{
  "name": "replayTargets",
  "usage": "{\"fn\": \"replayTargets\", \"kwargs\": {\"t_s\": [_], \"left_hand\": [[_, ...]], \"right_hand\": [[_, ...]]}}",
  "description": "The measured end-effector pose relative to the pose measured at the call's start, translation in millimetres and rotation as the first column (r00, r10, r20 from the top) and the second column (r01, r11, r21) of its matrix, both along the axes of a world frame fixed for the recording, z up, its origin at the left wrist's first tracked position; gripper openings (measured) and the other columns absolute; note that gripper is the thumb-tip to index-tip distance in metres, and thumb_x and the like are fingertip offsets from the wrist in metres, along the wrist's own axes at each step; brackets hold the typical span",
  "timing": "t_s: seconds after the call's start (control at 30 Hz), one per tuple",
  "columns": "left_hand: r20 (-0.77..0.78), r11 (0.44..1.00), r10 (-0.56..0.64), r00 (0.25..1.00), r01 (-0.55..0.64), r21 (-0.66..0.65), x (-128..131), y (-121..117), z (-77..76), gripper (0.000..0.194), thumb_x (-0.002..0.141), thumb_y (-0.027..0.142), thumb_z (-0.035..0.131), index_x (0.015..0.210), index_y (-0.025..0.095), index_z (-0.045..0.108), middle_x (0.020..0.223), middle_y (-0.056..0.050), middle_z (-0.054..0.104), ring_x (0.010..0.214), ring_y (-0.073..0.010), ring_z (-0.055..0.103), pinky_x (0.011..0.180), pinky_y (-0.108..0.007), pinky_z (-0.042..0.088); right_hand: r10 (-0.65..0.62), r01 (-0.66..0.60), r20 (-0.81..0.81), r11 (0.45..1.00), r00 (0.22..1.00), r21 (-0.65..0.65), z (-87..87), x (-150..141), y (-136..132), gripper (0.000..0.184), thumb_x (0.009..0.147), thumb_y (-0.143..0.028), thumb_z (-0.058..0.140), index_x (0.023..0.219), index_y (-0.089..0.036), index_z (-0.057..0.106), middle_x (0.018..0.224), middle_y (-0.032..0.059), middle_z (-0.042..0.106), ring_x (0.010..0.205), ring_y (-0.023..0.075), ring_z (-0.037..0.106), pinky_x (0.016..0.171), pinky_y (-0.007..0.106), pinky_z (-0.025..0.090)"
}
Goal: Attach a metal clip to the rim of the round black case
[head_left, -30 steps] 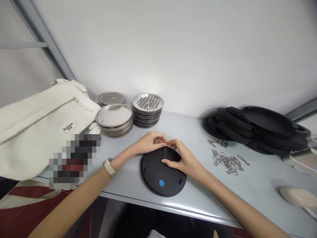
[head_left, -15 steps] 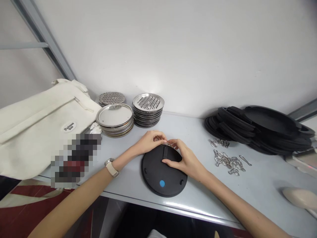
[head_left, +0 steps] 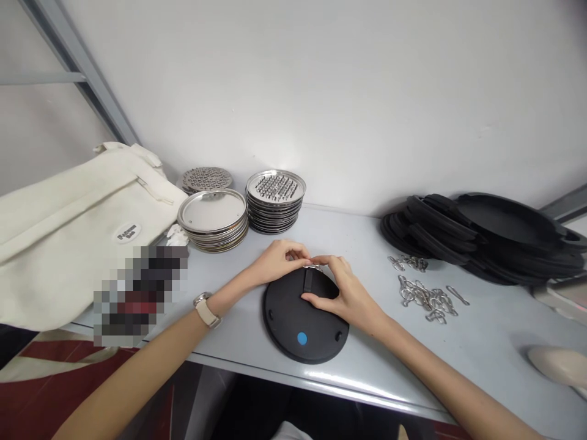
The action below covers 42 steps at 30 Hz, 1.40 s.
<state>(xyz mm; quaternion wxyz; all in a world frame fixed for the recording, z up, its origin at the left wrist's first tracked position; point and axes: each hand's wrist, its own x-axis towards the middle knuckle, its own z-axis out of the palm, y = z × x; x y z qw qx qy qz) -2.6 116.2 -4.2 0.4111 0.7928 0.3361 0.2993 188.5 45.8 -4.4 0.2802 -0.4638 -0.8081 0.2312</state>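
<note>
A round black plastic disc (head_left: pixel 288 311) lies on the grey table with a blue dot (head_left: pixel 301 338), two small pegs and a short raised bar at its far edge. My left hand (head_left: pixel 279 263), watch on the wrist, pinches a small silvery wire clip (head_left: pixel 313 267) at that far edge. Fingers partly hide the clip. My right hand (head_left: pixel 348 296) grips the disc's far right rim, its thumb pressed on the face beside the bar and its fingertips near the clip.
Loose wire clips (head_left: pixel 424 296) lie to the right, before a pile of black round trays (head_left: pixel 509 226). Stacked metal grater discs (head_left: pixel 276 201) and plain metal discs (head_left: pixel 212 214) stand at the back. A cream bag (head_left: pixel 92 226) is at left, a pale rounded object (head_left: pixel 557 365) at right.
My right fingertips have shifted slightly at the disc's far edge, and the wire clip there shows a little more. Both hands otherwise keep their places; the whole view has moved slightly.
</note>
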Motion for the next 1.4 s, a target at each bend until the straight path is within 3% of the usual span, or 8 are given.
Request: {"fn": "replayTargets", "kwargs": {"t_s": [0.4,0.73,1.1,1.4], "left_hand": [[0.048,0.999,0.037,0.998,-0.036,-0.033,1.5,1.2,-4.3,0.012,0.08,0.025,0.064,0.078,0.014,0.067,0.073,0.0,0.066,0.068,-0.0101,0.056,0.061,-0.02,0.039],[0.024,0.997,0.07,0.997,-0.069,-0.038,2.1,0.9,-6.0,0.014,0.079,0.026,0.065,0.078,0.014,0.07,0.07,-0.001,0.067,0.066,-0.0108,0.057,0.06,-0.021,0.038],[0.058,0.996,0.053,0.997,-0.048,-0.076,5.1,3.9,-12.6,0.017,0.078,0.029,0.065,0.077,0.012,0.069,0.069,-0.003,0.065,0.063,-0.0106,0.054,0.057,-0.021,0.038],[0.074,0.996,0.06,0.995,-0.054,-0.072,5.6,3.3,-11.9,0.017,0.078,0.027,0.065,0.076,0.011,0.069,0.067,-0.002,0.065,0.058,-0.0087,0.052,0.055,-0.02,0.037]], "right_hand": [[-0.021,0.021,0.008,0.999,1.0,-0.044,0.4,-0.6,-0.9,0.049,0.078,-0.043,0.067,0.119,-0.028,0.044,0.119,0.0051,0.055,0.111,0.0253,0.049,0.094,0.042,0.043],[-0.021,0.021,-0.002,1.0,1.0,0.004,-3.4,0.5,-0.9,0.051,0.078,-0.043,0.068,0.12,-0.027,0.044,0.12,0.0057,0.055,0.113,0.0248,0.049,0.096,0.042,0.043],[-0.002,0.001,-0.026,0.999,1.0,-0.052,0.4,-0.9,-0.8,0.046,0.079,-0.041,0.066,0.117,-0.026,0.044,0.118,0.0068,0.055,0.111,0.0256,0.051,0.094,0.044,0.044],[-0.008,0.006,-0.028,0.998,1.0,-0.065,-0.7,-1.2,-1.5,0.042,0.08,-0.044,0.065,0.112,-0.026,0.045,0.114,0.0051,0.057,0.107,0.0238,0.053,0.092,0.039,0.044]]}}
